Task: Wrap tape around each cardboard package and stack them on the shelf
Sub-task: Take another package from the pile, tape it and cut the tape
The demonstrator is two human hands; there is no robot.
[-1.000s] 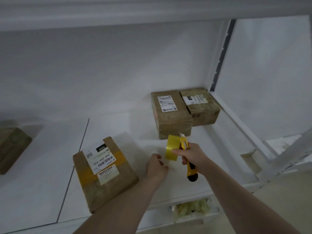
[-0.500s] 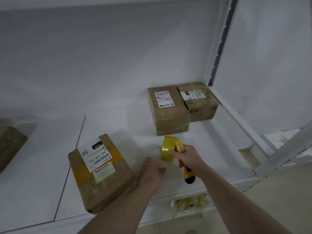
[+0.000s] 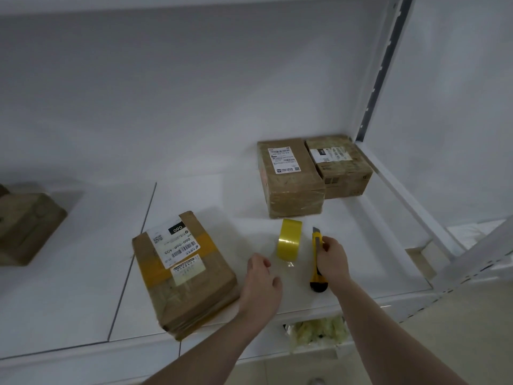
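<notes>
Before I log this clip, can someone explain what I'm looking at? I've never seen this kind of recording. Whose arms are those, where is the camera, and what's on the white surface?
There is no machine here: a person wears a camera on the head, looking down at their own arms. The right hand has its grip on a yellow utility knife. The left hand is open and holds nothing. Between them a roll of yellow tape stands on edge on the white shelf. Left of it lies a labelled cardboard package with a yellow tape band. Two more packages sit side by side at the back, and another lies far left.
</notes>
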